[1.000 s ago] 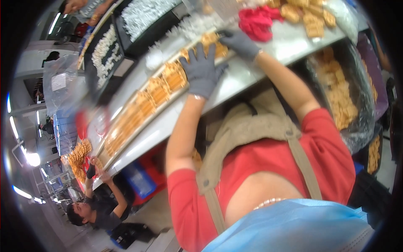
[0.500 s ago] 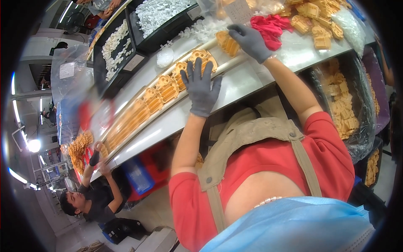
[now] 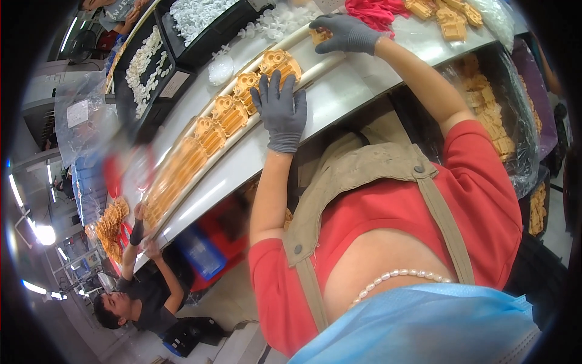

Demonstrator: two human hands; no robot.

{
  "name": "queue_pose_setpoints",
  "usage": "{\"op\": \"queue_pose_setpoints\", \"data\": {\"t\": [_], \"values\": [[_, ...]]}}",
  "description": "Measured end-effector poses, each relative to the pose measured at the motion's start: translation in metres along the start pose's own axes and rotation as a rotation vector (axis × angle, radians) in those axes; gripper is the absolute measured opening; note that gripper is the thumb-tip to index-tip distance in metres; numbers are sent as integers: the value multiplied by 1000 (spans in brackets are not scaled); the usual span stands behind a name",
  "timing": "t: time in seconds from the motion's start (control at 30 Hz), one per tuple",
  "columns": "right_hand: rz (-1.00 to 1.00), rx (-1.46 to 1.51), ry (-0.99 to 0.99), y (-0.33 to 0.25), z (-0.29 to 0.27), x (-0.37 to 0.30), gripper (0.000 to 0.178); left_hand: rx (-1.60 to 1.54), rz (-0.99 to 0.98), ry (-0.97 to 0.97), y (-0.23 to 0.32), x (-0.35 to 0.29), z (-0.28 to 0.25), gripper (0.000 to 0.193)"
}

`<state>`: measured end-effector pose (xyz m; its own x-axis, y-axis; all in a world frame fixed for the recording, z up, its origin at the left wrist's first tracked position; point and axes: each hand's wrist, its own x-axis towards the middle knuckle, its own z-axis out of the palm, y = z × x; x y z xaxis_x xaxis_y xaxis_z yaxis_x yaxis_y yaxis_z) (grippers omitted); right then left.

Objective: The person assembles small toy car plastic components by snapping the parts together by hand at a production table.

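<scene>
Orange molded plastic parts (image 3: 230, 115) stand in a row along a long rail track (image 3: 315, 71) on the worktable. My left hand (image 3: 282, 115), in a grey glove, has its fingers spread. Its fingertips rest at the near edge of the parts closest to me. At the upper end of the track my right hand (image 3: 348, 35), also gloved in grey, curls its fingers round a single orange plastic part (image 3: 320, 35). That part is mostly covered by the fingers and sits apart from the row.
Black bins (image 3: 197, 27) of small white pieces stand beyond the track, near loose white pieces (image 3: 279, 23). Pink cloth (image 3: 376, 13) and more orange parts (image 3: 451, 24) lie at upper right. Below them is a plastic-lined box (image 3: 506, 115). A co-worker (image 3: 136, 306) reaches to the track's far end.
My right hand has shifted slightly left and closed round the loose orange part. My left hand stays spread beside the row. The whole view has shifted a little.
</scene>
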<state>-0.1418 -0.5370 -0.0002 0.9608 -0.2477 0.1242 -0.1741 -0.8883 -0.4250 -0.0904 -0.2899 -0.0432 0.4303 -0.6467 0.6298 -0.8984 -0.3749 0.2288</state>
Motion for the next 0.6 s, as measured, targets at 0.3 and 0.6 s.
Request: {"op": "queue_pose_setpoints", "data": {"t": [0.3,0.6], "values": [[-275,-292,-145,8,-13,14,35,148,62,-70,10,12,5,49],[-191,-75,10,-3,-60,41,38,165,70,-112,10,9,7,51]]}}
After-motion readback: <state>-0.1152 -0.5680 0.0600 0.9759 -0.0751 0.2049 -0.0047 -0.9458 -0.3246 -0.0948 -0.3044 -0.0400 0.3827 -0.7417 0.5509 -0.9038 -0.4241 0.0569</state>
